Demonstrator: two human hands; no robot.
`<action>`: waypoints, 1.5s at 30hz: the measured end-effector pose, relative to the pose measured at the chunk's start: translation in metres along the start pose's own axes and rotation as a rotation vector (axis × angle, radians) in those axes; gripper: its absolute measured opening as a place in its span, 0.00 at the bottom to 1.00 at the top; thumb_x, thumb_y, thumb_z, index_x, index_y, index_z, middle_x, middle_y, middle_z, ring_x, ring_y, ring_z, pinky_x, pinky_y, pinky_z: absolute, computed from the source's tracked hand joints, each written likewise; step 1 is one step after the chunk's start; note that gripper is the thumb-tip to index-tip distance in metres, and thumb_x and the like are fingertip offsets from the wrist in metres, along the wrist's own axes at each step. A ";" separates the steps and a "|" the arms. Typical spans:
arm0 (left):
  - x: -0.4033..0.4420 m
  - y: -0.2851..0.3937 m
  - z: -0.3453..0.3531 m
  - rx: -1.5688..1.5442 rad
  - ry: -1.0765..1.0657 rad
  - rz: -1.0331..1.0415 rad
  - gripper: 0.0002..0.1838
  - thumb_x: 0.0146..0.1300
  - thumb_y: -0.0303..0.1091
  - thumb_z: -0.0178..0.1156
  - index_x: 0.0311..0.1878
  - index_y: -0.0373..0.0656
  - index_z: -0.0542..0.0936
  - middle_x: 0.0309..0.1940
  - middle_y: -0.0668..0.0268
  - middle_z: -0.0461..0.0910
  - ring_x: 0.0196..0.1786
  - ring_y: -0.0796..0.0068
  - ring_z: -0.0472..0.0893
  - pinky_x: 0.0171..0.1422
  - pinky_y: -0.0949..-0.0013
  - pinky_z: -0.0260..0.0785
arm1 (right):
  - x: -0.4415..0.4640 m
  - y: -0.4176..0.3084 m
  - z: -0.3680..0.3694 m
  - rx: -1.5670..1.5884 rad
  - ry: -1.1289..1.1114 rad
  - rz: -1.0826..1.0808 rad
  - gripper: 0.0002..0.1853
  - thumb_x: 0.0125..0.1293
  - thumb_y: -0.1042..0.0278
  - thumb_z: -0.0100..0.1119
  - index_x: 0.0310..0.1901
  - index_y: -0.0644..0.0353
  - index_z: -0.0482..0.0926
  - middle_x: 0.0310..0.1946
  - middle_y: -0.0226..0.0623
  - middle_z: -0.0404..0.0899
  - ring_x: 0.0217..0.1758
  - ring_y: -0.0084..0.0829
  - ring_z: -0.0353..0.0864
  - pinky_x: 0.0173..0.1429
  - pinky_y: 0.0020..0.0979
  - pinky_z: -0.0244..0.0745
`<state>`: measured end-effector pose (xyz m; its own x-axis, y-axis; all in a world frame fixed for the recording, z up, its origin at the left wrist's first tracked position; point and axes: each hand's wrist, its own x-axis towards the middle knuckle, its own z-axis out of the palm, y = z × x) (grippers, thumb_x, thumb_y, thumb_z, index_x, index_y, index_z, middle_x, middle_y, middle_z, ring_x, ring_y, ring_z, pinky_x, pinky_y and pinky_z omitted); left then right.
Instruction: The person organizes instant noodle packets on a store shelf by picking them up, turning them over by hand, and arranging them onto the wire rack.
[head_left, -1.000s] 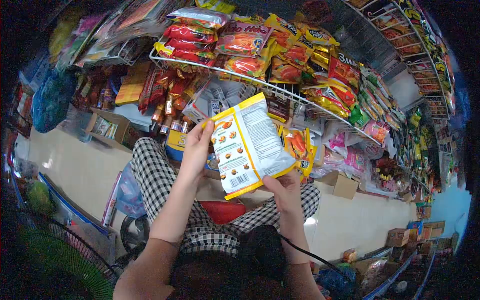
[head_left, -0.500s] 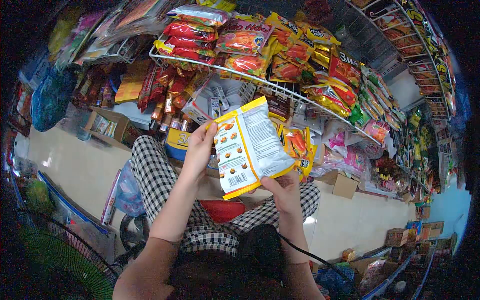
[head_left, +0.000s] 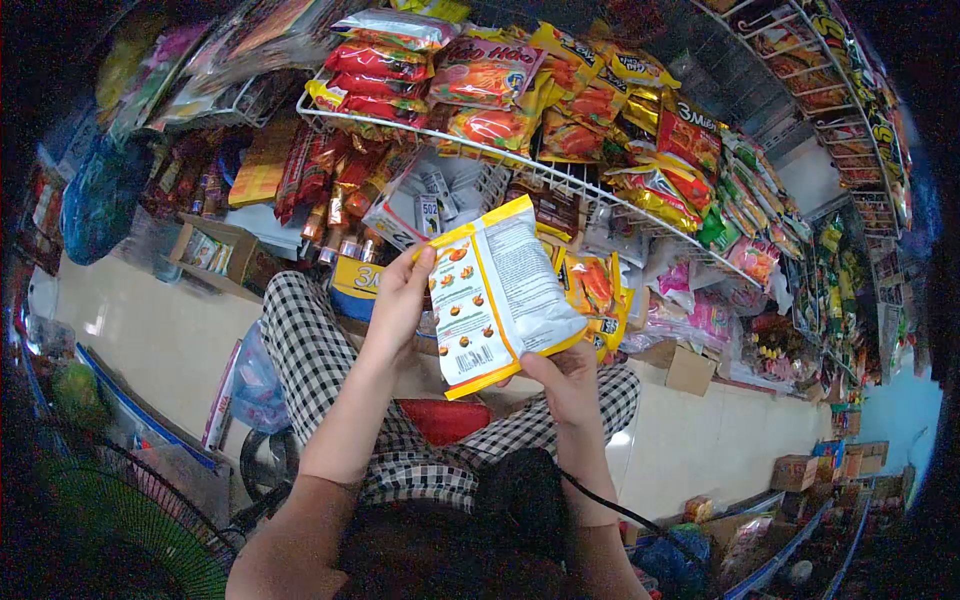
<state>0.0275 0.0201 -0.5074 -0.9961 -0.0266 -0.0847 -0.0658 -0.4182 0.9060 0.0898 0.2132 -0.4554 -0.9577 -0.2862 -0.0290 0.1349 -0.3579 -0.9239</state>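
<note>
White packet (head_left: 512, 300)—left hand (head_left: 397, 300) pinches its left edge; right hand (head_left: 567, 384), its lower edge.

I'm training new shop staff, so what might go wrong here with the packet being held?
1. The yellow-edged packet might slip or crumple: the left hand and right hand grip it only near its edges.
2. The packets piled above the front rail of the wire shelf might slide off if the shelf were bumped.
</note>
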 end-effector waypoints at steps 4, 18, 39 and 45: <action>0.002 -0.008 -0.005 -0.028 -0.002 -0.015 0.16 0.65 0.40 0.48 0.48 0.37 0.72 0.34 0.70 0.76 0.34 0.86 0.74 0.38 0.80 0.67 | 0.001 0.008 -0.005 -0.102 0.083 -0.023 0.15 0.54 0.78 0.60 0.45 0.65 0.75 0.40 0.34 0.78 0.43 0.24 0.76 0.48 0.27 0.70; -0.024 -0.020 0.034 0.070 -0.224 -0.255 0.28 0.62 0.46 0.50 0.59 0.37 0.63 0.53 0.64 0.69 0.54 0.76 0.68 0.58 0.73 0.58 | 0.018 0.012 -0.009 -1.322 -0.276 -0.570 0.06 0.47 0.70 0.58 0.27 0.58 0.72 0.24 0.34 0.70 0.34 0.36 0.68 0.44 0.36 0.64; 0.054 -0.065 0.054 0.554 -0.234 0.232 0.29 0.60 0.33 0.55 0.62 0.33 0.58 0.56 0.58 0.67 0.56 0.73 0.68 0.59 0.70 0.60 | 0.039 0.072 -0.088 0.052 0.518 -0.038 0.28 0.61 0.68 0.52 0.62 0.60 0.55 0.52 0.39 0.68 0.43 0.32 0.77 0.41 0.31 0.77; 0.035 -0.076 0.049 1.043 -0.384 0.471 0.21 0.57 0.32 0.55 0.56 0.42 0.69 0.59 0.53 0.63 0.61 0.56 0.63 0.64 0.62 0.55 | 0.047 0.098 -0.103 -0.971 0.585 -0.438 0.25 0.60 0.70 0.52 0.60 0.59 0.63 0.61 0.44 0.58 0.60 0.40 0.64 0.58 0.33 0.64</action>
<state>-0.0052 0.0958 -0.5588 -0.8766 0.3660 0.3125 0.4683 0.4993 0.7290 0.0317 0.2563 -0.5861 -0.8782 0.2257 0.4216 -0.2356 0.5630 -0.7922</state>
